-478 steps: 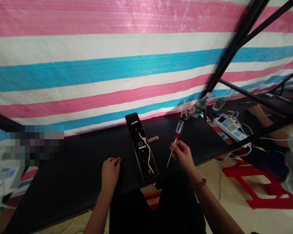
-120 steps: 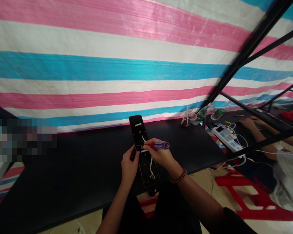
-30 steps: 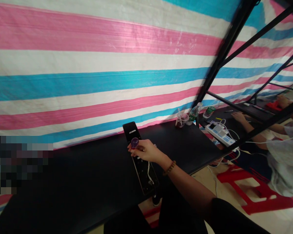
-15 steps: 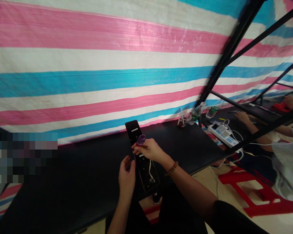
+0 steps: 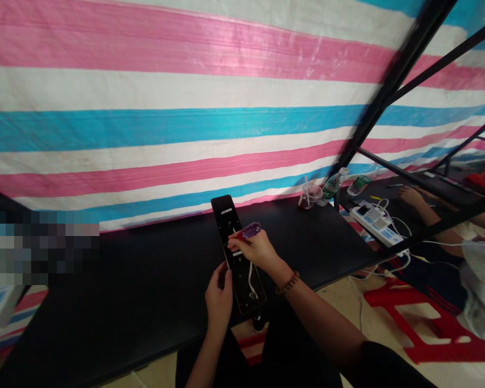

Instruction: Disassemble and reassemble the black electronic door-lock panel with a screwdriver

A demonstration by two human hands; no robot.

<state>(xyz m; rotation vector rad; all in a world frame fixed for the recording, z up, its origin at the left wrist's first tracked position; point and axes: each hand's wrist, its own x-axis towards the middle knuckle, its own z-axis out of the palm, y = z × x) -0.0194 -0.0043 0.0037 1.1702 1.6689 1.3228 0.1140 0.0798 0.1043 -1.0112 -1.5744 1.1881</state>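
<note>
Two hands work the long black lock panel [image 5: 239, 258] lying mid-table [image 5: 125, 291]: left hand [image 5: 219, 293] fingers pressed to its near-left edge, right hand [image 5: 255, 251] pinching a purple-handled screwdriver [image 5: 248, 232]; it looks rigid, hefty, best gripped along its side edges.

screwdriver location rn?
Head view, centre: the screwdriver is gripped in the right hand, its purple handle pointing right, over the upper half of the black lock panel on the black table.

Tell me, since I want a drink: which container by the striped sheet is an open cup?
The clear cup with a straw, leftmost of the three; the two bottles beside it are capped.
</note>
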